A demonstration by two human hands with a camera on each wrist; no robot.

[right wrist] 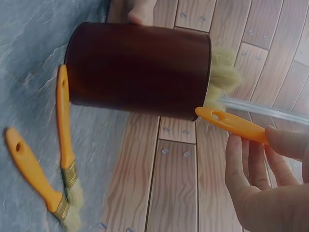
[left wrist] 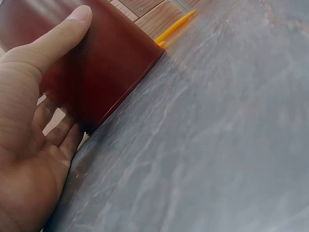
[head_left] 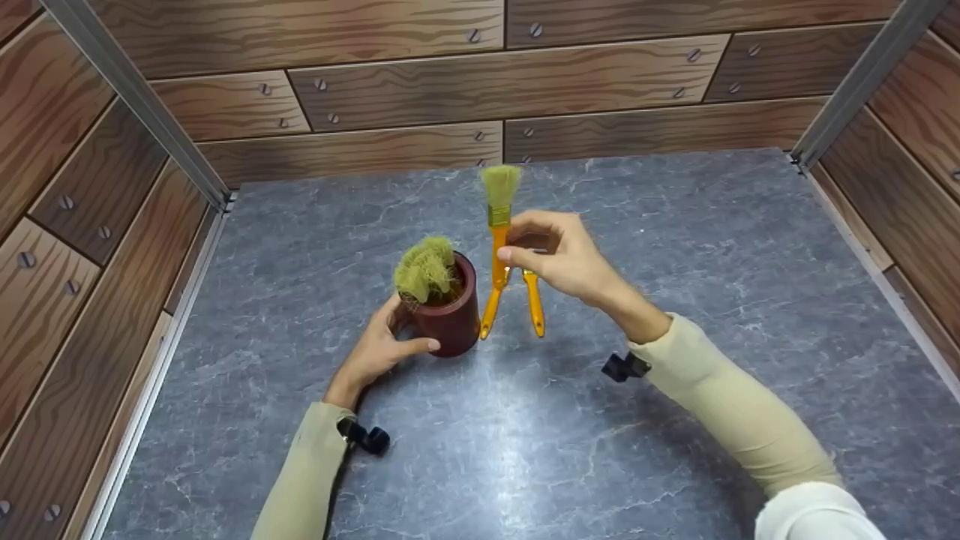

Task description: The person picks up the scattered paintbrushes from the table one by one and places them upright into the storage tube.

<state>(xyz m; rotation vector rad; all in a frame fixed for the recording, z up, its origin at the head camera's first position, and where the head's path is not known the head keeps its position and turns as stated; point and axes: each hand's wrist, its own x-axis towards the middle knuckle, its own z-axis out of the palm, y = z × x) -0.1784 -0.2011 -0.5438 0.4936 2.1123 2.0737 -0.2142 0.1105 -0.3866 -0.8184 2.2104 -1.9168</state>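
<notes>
A dark red cup (head_left: 448, 327) stands on the table with several pale bristle heads (head_left: 427, 271) sticking out of its top. My left hand (head_left: 379, 345) grips its left side, thumb across the front; the left wrist view shows the thumb on the cup wall (left wrist: 111, 63). Just right of the cup, my right hand (head_left: 566, 251) pinches a brush (head_left: 500, 232) by its orange handle, bristles up. In the right wrist view the handle end (right wrist: 231, 124) is beside the cup's rim. Two more orange-handled brushes (head_left: 534, 304) (right wrist: 63, 116) lie on the table right of the cup.
The table (head_left: 480, 450) has a grey marbled top. Wood-patterned walls (head_left: 495, 86) stand behind and at both sides, with metal posts (head_left: 135, 97) at the back corners. A black wrist camera (head_left: 626, 367) is on the right sleeve.
</notes>
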